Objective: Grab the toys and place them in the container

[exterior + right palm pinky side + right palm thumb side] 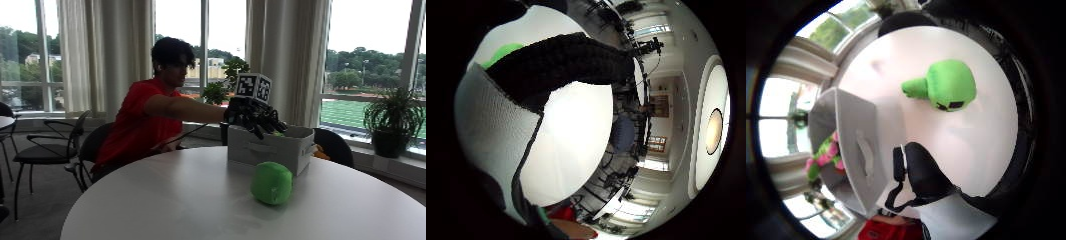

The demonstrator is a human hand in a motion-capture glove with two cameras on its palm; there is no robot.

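Now gloved grip (256, 119) above container (269, 149), green toy (271, 183) on table (166, 205)

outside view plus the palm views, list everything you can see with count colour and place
round white table: 1, white, in front of the seated person
soft green plush toy: 1, green, lying on the table beside the container
grey fabric container: 1, light grey, on the table's far side
pink and green plush toy: 1, pink and green, inside the container
chairs: several, dark, around the table
potted plant: 1, green in a dark pot, on the window ledge
gloved right hand: 1, black glove, over the container's near edge, fingers loosely spread, holding nothing
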